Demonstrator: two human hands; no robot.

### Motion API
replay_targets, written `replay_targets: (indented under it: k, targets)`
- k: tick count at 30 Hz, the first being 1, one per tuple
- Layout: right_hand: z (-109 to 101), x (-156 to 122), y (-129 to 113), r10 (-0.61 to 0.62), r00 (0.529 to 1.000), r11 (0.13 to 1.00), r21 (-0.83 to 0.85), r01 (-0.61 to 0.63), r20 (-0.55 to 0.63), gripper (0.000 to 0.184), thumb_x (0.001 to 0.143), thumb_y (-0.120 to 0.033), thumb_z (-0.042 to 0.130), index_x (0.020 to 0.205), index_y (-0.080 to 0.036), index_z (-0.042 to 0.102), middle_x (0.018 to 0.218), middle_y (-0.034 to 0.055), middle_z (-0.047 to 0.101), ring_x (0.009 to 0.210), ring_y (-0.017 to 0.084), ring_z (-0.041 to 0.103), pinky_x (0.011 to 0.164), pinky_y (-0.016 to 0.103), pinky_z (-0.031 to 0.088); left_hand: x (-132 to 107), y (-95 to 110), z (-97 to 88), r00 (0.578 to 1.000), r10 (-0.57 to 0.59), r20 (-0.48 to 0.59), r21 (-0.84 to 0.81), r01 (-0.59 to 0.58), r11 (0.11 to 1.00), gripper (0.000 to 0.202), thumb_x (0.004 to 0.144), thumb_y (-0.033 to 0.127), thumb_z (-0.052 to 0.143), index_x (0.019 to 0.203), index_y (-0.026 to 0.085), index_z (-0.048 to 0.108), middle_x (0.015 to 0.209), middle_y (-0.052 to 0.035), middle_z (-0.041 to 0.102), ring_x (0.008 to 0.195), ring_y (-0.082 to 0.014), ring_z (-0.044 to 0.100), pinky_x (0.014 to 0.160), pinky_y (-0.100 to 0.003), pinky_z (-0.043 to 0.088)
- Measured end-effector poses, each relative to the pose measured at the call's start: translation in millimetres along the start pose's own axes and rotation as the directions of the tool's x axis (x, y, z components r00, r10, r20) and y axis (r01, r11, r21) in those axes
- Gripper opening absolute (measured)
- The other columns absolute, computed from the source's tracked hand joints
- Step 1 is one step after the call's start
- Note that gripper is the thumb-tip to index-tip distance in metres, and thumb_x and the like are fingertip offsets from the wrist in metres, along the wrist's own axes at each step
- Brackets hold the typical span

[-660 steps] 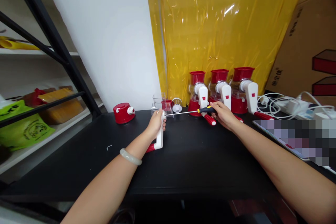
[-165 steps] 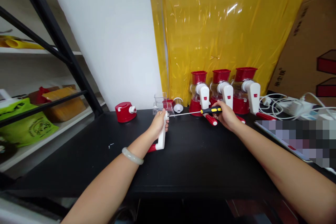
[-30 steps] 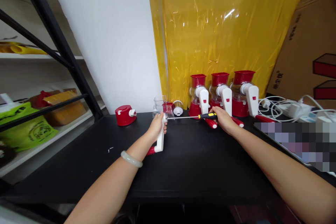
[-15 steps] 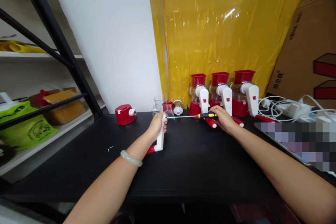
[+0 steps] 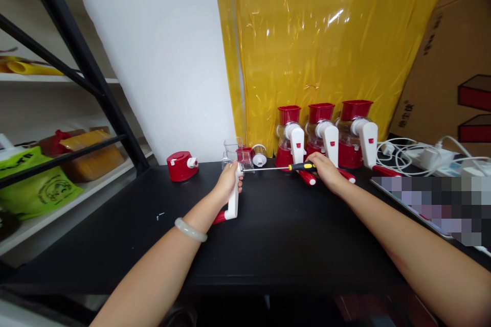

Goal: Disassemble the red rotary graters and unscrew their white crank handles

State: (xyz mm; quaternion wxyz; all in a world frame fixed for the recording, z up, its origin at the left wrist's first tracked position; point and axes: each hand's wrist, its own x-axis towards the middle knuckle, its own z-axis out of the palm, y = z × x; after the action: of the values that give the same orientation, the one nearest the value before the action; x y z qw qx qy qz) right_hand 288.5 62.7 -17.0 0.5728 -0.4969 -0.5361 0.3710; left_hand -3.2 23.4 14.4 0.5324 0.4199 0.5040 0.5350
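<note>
My left hand [image 5: 229, 180] is closed around the upper end of a white crank handle [image 5: 232, 205] with a red grip at its lower end. In my right hand [image 5: 324, 169] is a screwdriver [image 5: 302, 166] with a black and yellow handle, its long shaft level and pointing left. The shaft's tip meets the top of the crank handle beside my left fingers; the exact contact point is too small to make out. Just behind my left hand stands a clear plastic housing [image 5: 232, 149]. A grater drum [image 5: 260, 155] lies to its right.
Three red and white rotary graters [image 5: 290, 135] stand along the back right. A red base [image 5: 182, 166] sits at the back left of the black table [image 5: 291, 245]. White cables [image 5: 399, 156] and a blurred-out tablet-like device [image 5: 425, 209] lie at right. Shelving [image 5: 111, 168] stands at left.
Both hands keep their grip, and the screwdriver stays against the crank handle. The whole view has shifted very slightly.
</note>
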Motion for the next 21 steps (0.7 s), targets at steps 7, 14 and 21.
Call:
replay_targets:
  k: [7,14,21]
  targets:
    - [2.6,2.6,8.8,0.019,0.997,0.986,0.166,-0.030,0.070,0.023,0.069,-0.043,0.068,0.073,-0.024,0.055,0.068,-0.0026,0.054,0.060,0.013,0.046,0.052,0.027,0.036,1.5,1.4,-2.4,0.999,0.013,-0.033,-0.014,-0.014,1.000,0.027,0.092,0.045,0.048,0.082,0.021,0.043,0.055,0.0055,0.047,0.036,-0.0076,0.041,0.035,-0.017,0.033]
    - [3.4,0.1,4.3,0.019,0.996,0.978,0.205,-0.036,0.082,0.023,0.068,-0.041,0.068,0.072,-0.024,0.054,0.068,-0.0029,0.054,0.061,0.013,0.047,0.053,0.026,0.034,1.5,3.1,-1.9,0.999,0.026,-0.028,-0.014,-0.027,1.000,0.027,0.093,0.045,0.046,0.082,0.021,0.043,0.054,0.0056,0.046,0.036,-0.0077,0.040,0.034,-0.017,0.033]
    - [0.7,2.8,6.8,0.021,0.997,0.982,0.185,-0.033,0.068,0.014,0.066,-0.035,0.064,0.071,-0.023,0.056,0.069,-0.0021,0.055,0.062,0.014,0.048,0.053,0.027,0.034,3.0,0.2,-1.6,1.000,0.018,-0.025,0.013,-0.018,1.000,0.025,0.095,0.043,0.044,0.082,0.021,0.043,0.056,0.0058,0.047,0.036,-0.0075,0.040,0.034,-0.017,0.033]
